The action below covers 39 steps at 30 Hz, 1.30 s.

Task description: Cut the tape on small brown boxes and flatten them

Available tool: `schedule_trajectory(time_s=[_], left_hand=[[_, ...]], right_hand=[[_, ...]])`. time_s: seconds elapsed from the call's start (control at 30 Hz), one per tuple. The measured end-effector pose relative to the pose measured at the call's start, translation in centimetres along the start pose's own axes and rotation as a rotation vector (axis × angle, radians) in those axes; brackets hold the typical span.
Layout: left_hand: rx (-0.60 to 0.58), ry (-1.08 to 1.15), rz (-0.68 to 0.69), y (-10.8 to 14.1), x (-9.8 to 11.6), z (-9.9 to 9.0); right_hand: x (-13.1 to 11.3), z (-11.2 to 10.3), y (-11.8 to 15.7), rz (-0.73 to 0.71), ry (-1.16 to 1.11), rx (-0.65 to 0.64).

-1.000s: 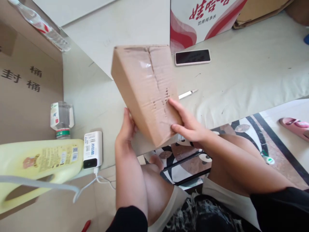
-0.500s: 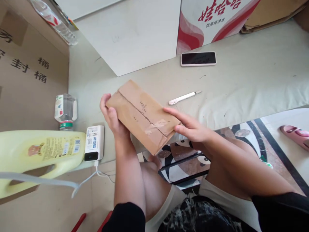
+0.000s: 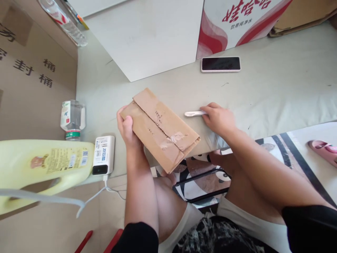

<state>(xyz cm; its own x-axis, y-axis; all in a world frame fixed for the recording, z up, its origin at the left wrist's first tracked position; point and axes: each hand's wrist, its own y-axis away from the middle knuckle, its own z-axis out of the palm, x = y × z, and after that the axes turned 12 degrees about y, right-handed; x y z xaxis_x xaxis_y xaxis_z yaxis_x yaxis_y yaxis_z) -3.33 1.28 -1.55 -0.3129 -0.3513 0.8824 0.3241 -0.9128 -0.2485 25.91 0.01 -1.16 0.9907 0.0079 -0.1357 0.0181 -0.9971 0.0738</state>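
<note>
My left hand (image 3: pixel 127 128) grips a brown cardboard box (image 3: pixel 160 130) by its left end, thumb on the upper face. The box is tilted above the front edge of the cloth-covered surface, its taped seam facing up. To the right of it, my right hand (image 3: pixel 218 117) is closed on a white utility knife (image 3: pixel 193 114). The fingers cover the knife's blade end, while the rounded handle end points left toward the box. The knife looks to be still at the surface.
A phone (image 3: pixel 220 64) lies behind the knife, near a red and white carton (image 3: pixel 237 24) and a white box (image 3: pixel 152 38). On the left are a power bank (image 3: pixel 103 154) with a cable, a clear bottle (image 3: pixel 73 119) and a yellow jug (image 3: pixel 47 168). A pink slipper (image 3: pixel 323 149) rests at right.
My right hand has let go of the box's right end, moved right and back, and taken hold of the utility knife. My left hand still holds the box.
</note>
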Motion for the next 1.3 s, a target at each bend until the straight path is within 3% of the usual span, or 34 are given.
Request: schedule_trajectory(time_s=[0.07,0.17,0.27,0.33,0.4,0.47,0.53,0.73,0.87,1.1,1.3], left_hand=[[0.016,0.095,0.033,0.0,0.2,0.2],[0.072,0.059,0.052,0.3,0.5,0.9],[0.149,-0.053,0.067,0.8,0.5,1.8],[0.17,-0.09,0.075,1.3,0.2,2.4],[0.169,-0.089,0.087,1.6,-0.1,2.7],[0.159,-0.073,0.104,1.9,-0.3,2.9],[0.15,-0.065,0.116,1.9,-0.4,2.9],[0.158,-0.057,0.1,1.7,-0.4,2.7],[0.164,-0.034,0.095,1.5,-0.4,2.8],[0.16,-0.089,0.089,1.4,-0.4,2.6],[0.172,-0.078,0.085,1.4,-0.4,2.6]], right_hand=[[0.0,-0.6,0.8,0.025,-0.109,0.141],[0.1,-1.6,2.8,-0.007,-0.51,0.502],[-0.5,-2.6,5.1,-0.179,-0.836,0.854],[-1.2,-3.2,6.4,-0.357,-0.871,0.994],[-1.8,-3.6,7.3,-0.541,-0.826,0.967],[-2.3,-4.0,7.8,-0.651,-0.772,0.842],[-2.5,-4.4,8.1,-0.68,-0.707,0.752],[-2.6,-5.2,8.0,-0.804,-0.513,0.741],[-3.0,-4.9,8.1,-0.765,-0.566,0.783],[-3.3,-4.5,8.3,-0.684,-0.673,0.653],[-1.2,-5.4,9.0,-0.64,-0.831,0.583]])
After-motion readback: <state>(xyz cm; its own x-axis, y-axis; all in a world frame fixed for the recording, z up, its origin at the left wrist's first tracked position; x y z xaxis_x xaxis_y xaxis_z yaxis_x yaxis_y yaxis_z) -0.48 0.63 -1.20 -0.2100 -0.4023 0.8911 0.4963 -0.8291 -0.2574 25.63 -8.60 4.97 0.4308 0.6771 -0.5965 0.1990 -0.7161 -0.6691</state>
